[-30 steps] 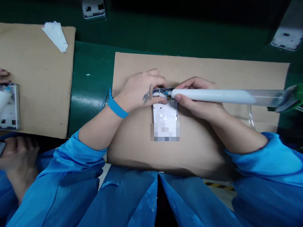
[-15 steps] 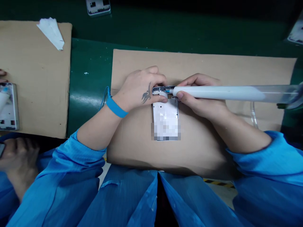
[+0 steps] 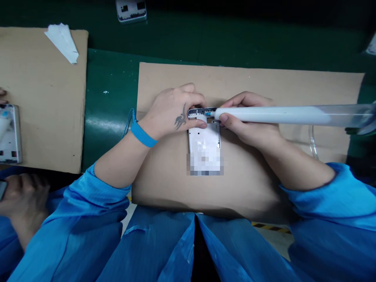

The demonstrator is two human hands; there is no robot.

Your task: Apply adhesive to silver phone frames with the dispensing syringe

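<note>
A silver phone frame [image 3: 205,143] lies flat on a brown cardboard sheet [image 3: 249,84] in front of me. My left hand [image 3: 173,109], with a blue wrist strap, pinches the frame's top left corner with curled fingers. My right hand [image 3: 249,125] grips a long white glue syringe [image 3: 282,115] lying nearly level, its blue tip touching the top edge of the frame. The syringe's far end runs off to the right with a clear hose.
A second cardboard sheet [image 3: 41,102] lies at the left with a folded white wipe [image 3: 63,37] and another phone frame [image 3: 10,133]. A co-worker's hand [image 3: 23,196] shows at the lower left. More frames [image 3: 131,10] ride the green belt at the back.
Both hands keep their hold. The phone frame at the back on the belt has drifted right; the one at the far right has slid nearly out of view.
</note>
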